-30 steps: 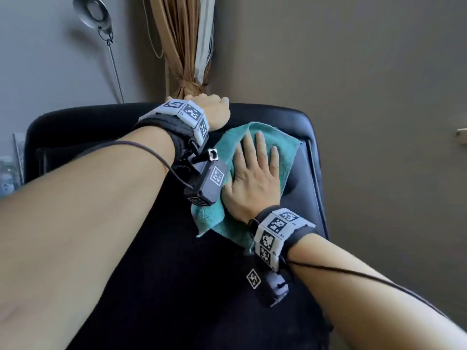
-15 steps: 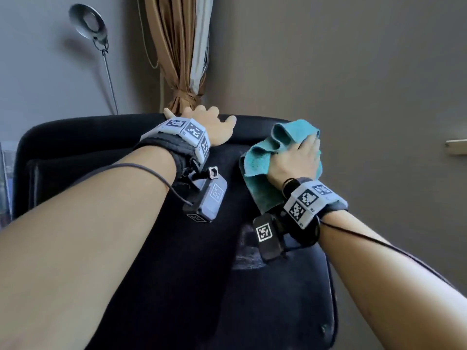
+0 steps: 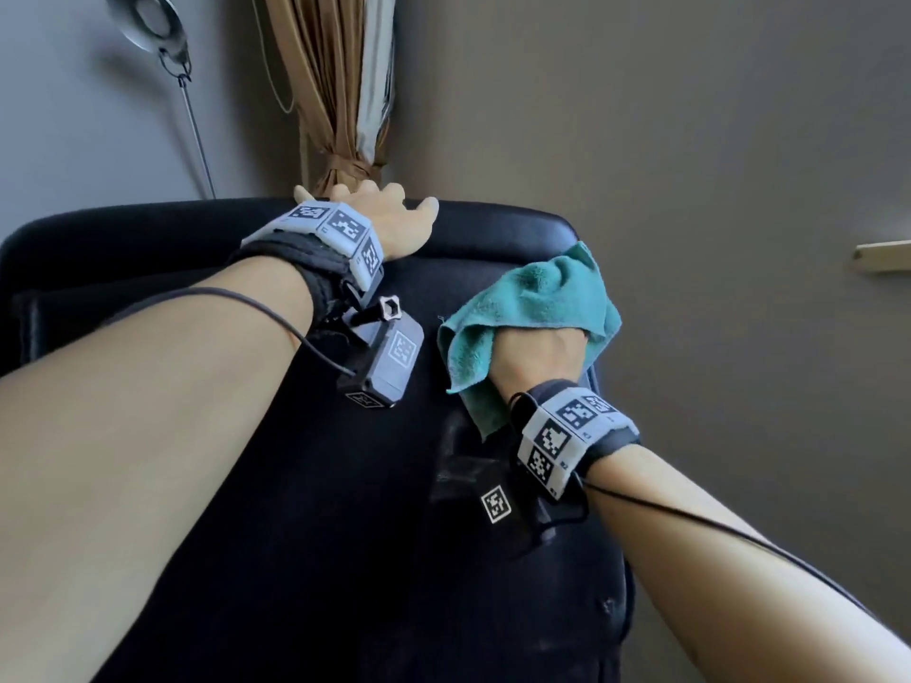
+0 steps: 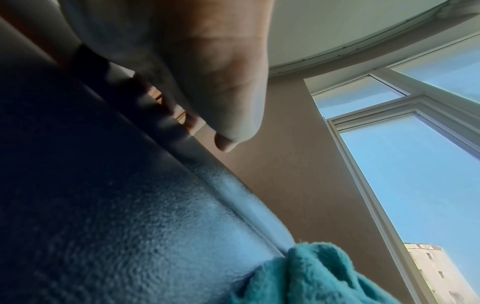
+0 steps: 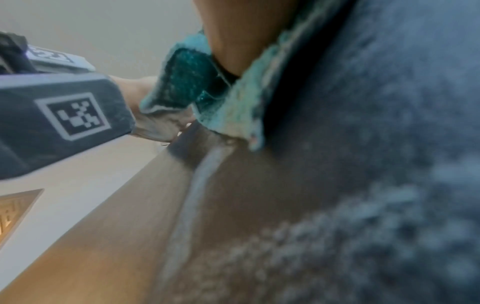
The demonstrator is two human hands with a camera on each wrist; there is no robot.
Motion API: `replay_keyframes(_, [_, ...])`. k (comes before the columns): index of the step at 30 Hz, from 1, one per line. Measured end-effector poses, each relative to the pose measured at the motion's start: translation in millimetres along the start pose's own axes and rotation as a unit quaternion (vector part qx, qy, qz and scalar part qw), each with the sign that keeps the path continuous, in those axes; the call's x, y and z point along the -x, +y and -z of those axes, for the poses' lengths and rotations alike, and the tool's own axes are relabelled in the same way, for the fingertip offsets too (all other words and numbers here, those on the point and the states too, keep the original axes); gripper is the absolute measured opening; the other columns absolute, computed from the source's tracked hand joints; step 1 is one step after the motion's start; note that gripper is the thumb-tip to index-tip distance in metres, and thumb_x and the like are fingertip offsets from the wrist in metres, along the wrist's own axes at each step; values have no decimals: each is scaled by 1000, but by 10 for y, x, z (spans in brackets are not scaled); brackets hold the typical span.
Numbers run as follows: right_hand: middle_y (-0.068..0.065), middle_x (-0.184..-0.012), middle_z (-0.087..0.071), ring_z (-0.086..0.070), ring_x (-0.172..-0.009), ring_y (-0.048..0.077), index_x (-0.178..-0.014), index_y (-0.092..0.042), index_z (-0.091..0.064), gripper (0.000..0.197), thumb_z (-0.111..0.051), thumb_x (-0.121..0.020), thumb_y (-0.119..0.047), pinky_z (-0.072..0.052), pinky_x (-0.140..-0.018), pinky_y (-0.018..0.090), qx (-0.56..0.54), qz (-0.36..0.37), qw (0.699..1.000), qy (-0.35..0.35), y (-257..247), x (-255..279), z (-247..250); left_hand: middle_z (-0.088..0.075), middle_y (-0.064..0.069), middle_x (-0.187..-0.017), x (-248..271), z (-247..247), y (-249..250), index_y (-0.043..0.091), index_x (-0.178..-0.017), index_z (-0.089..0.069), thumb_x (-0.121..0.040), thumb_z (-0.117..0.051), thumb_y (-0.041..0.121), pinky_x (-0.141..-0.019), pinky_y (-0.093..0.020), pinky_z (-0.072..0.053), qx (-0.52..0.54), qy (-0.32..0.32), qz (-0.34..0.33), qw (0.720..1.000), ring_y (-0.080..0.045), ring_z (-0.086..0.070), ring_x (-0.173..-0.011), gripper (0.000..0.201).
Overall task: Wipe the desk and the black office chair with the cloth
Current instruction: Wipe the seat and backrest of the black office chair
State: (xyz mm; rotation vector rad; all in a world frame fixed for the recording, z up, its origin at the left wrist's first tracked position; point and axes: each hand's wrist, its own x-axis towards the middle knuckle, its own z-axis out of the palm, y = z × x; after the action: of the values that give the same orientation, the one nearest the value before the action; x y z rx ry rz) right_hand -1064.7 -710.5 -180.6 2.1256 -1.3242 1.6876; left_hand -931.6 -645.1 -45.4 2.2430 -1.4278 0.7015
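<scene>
The black office chair fills the lower head view, its backrest facing me. My left hand grips the top edge of the backrest, fingers curled over the far side. My right hand holds the bunched teal cloth against the backrest's upper right edge, fingers buried in the folds. In the left wrist view the thumb rests over the chair's rim, with the cloth at the bottom. The right wrist view shows the cloth pressed on the blurred chair surface. The desk is not in view.
A tied brown curtain hangs behind the chair. A lamp with a round head stands at the back left. Grey-brown wall runs close along the chair's right side. A window shows in the left wrist view.
My right hand went from flat on the spread cloth at mid backrest to gripping it bunched at the right edge, then slid slightly down. My left hand kept its hold on the top.
</scene>
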Motion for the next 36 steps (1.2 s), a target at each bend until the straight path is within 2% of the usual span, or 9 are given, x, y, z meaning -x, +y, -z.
replay_keyframes(4, [18,-121,-59,-51,-116,36,-113,-5,-60,36,-49,-87,-28,-34,-104,42,-55,73,989,112,-4,-28,76,-32,-6,-152,-25,-4,-22,28,-143,-36,-90,-13,63,-113,-62,2,3,6,4,1000,-33,-21,-142,68])
replay_keyframes(8, [11,-133,-53,-42,-128,31,-124,-14,-56,49,-35,-90,-41,-14,-110,40,31,47,997,60,72,-12,88,-35,-6,-149,-9,-30,-58,27,-142,-36,-92,-16,62,-114,-61,2,-2,14,-9,1000,-33,-23,-140,64])
replay_keyframes(13, [4,-107,-58,-53,-106,28,-102,-24,-56,47,-25,-85,-54,-37,-94,45,90,-1,996,-1,-44,95,54,-36,-6,-147,42,-37,-70,25,-140,-37,-89,-21,64,-113,-62,2,-12,12,-10,1000,-33,-23,-139,65])
replay_keyframes(17, [10,-153,-32,-24,-143,36,-146,-15,-37,78,-39,-80,-57,-9,-114,52,47,127,991,20,-259,614,-74,-37,-8,-146,77,-84,-97,22,-136,-38,-86,-24,68,-112,-63,2,-28,26,-13,999,-34,-23,-138,69])
replay_keyframes(20, [-3,-160,-15,-16,-143,29,-152,-27,-24,76,-37,-83,-56,-12,-109,48,84,214,973,-15,-182,729,-87,-36,-6,-147,104,-101,-136,22,-138,-36,-85,-23,72,-113,-62,3,-26,42,-27,998,-33,-23,-139,73])
replay_keyframes(25, [-1,-162,0,2,-147,27,-153,-28,-6,78,-30,-86,-60,-5,-115,51,102,56,993,21,-9,522,-39,-33,-3,-150,116,-49,-143,25,-144,-31,-87,-22,72,-114,-60,5,0,39,-40,998,-30,-20,-141,75])
replay_keyframes(29, [5,-161,-9,-2,-147,31,-153,-21,-13,84,-31,-79,-56,-4,-116,52,40,-96,990,92,-200,493,-68,-35,-4,-149,102,-83,-153,25,-143,-32,-85,-21,73,-113,-62,4,-7,38,-38,999,-31,-21,-141,77])
replay_keyframes(34, [1,-161,4,10,-145,35,-153,-29,-11,86,-31,-77,-64,12,-112,56,88,-2,996,10,-268,882,-139,-34,-5,-150,90,-109,-201,24,-144,-32,-84,-20,75,-113,-62,4,-9,47,-33,998,-32,-20,-142,79])
replay_keyframes(36, [2,-160,5,8,-146,35,-153,-30,-6,87,-31,-79,-67,6,-113,57,116,24,993,-1,-145,820,-26,-32,-5,-152,100,-92,-171,24,-145,-31,-85,-19,75,-113,-61,5,-2,47,-36,998,-32,-18,-142,80])
